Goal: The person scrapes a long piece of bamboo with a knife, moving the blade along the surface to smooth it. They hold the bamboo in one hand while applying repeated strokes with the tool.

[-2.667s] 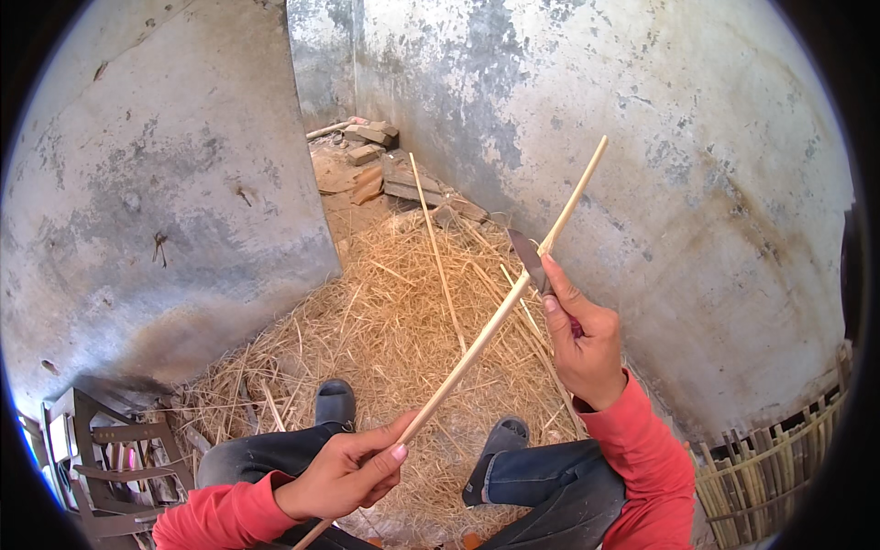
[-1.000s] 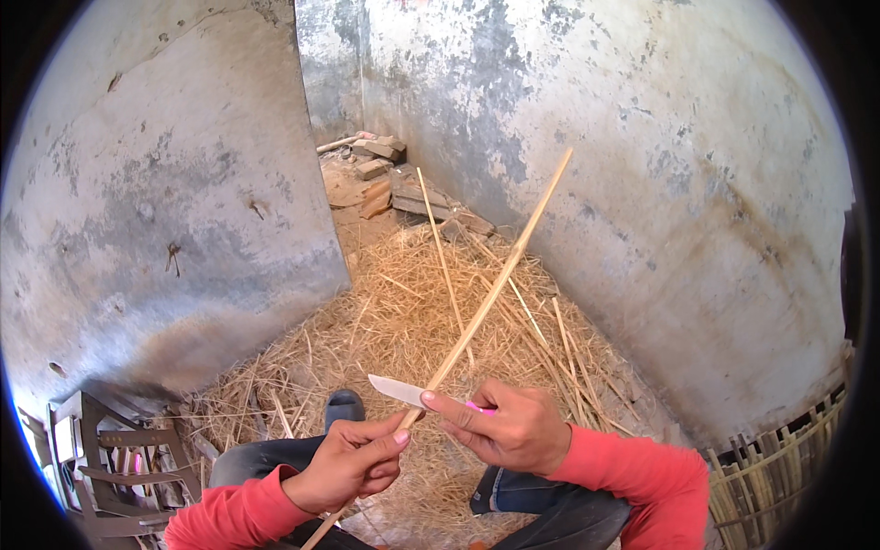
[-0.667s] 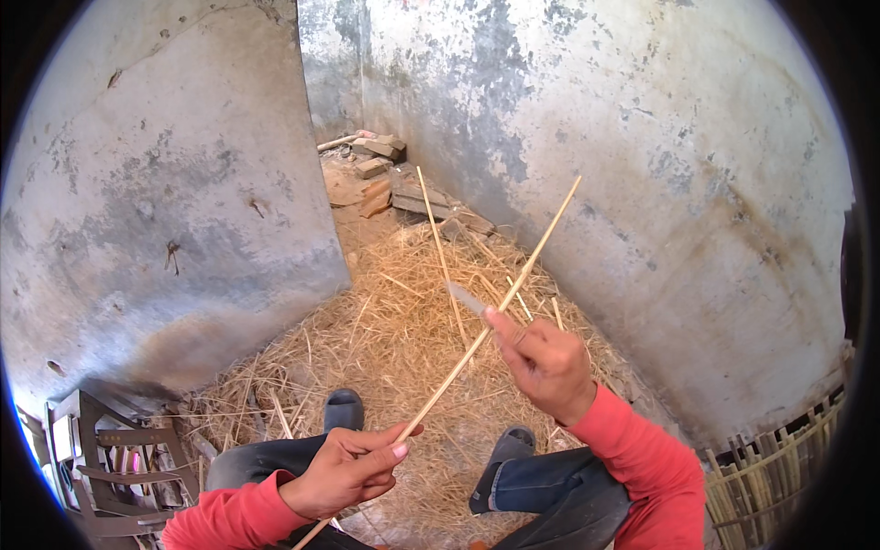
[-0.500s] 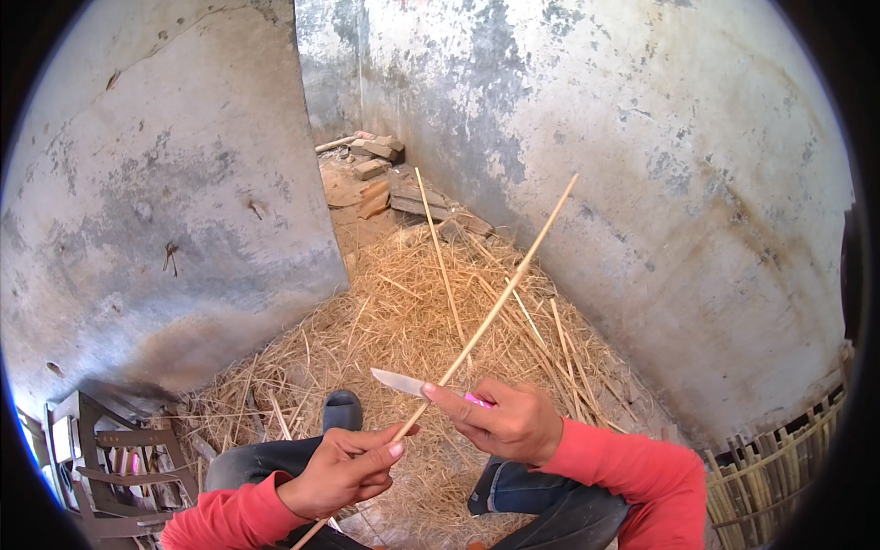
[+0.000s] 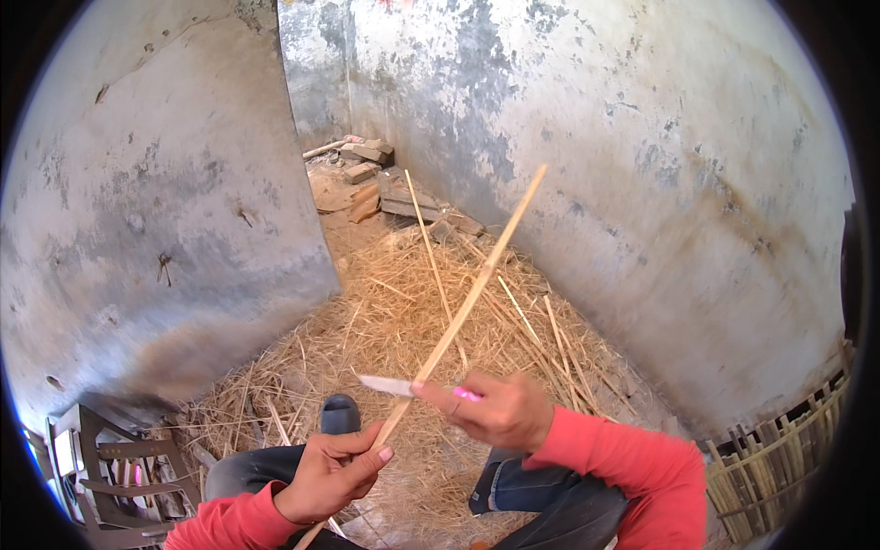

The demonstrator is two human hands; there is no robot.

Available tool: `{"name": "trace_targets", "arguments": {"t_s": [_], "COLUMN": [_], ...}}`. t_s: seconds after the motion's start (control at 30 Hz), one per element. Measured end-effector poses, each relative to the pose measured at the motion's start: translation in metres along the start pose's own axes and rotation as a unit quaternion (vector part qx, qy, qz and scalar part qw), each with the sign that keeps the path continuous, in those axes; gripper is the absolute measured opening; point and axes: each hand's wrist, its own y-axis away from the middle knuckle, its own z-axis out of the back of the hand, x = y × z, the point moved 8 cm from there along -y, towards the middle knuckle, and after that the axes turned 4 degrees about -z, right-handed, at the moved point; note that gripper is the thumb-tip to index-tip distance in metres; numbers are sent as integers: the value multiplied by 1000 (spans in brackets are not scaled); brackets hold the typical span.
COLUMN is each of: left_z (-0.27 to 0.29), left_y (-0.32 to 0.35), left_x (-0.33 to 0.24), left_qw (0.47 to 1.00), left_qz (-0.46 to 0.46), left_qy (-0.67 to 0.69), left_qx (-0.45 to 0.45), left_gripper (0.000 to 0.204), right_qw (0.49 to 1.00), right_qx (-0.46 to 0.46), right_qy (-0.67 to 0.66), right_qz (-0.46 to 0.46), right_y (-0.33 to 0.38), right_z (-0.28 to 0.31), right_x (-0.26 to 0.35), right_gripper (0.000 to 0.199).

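Observation:
A long, pale strip, seemingly bamboo [image 5: 481, 277], slants up and to the right from my lap. My left hand [image 5: 332, 475] is wrapped around its lower part, with the thumb lying along it. In my right hand [image 5: 500, 410] is a knife [image 5: 385, 385] with a pink handle, mostly covered by the fingers. Its blade points left and lies across the strip a little above my left hand. My right thumb or forefinger sits close to the strip beside the blade; which one I cannot tell.
Shavings [image 5: 385, 307] are heaped on the floor ahead, with several loose strips among them. Bricks [image 5: 367, 151] lie farther back by the peeling wall [image 5: 623, 202]. A wooden chair [image 5: 128, 467] stands at the left, a slatted bamboo basket or fence [image 5: 779, 463] at the right.
The strip has turned so its broader face shows, and its far tip has shifted left. The knife and right hand have moved slightly left and down along it.

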Motion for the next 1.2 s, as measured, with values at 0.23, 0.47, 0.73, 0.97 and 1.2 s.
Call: {"name": "trace_targets", "arguments": {"t_s": [0.23, 0.47, 0.73, 0.97, 1.2], "left_z": [-5, -7, -3, -7, -4], "left_y": [2, -4, 4, 6, 5], "left_x": [-24, -39, -38, -32, -23], "left_qw": [997, 996, 995, 986, 982], "left_qz": [-54, -74, -91, -123, -109], "left_qy": [-48, -36, -28, -97, -142], "left_qx": [-16, -41, -41, -56, -60], "left_gripper": [36, 34, 29, 32, 34], "right_qw": [992, 984, 993, 989, 992], "right_qx": [-40, -96, -49, -16, 7], "right_qy": [116, 150, -6, 64, 41], "right_qz": [26, 26, -111, -131, -116], "right_y": [-9, -19, -24, -30, -23], "right_z": [20, 26, 17, 9, -9], "right_x": [-15, -12, 8, -22, -7], "right_gripper": [61, 57, 38, 53, 54]}}
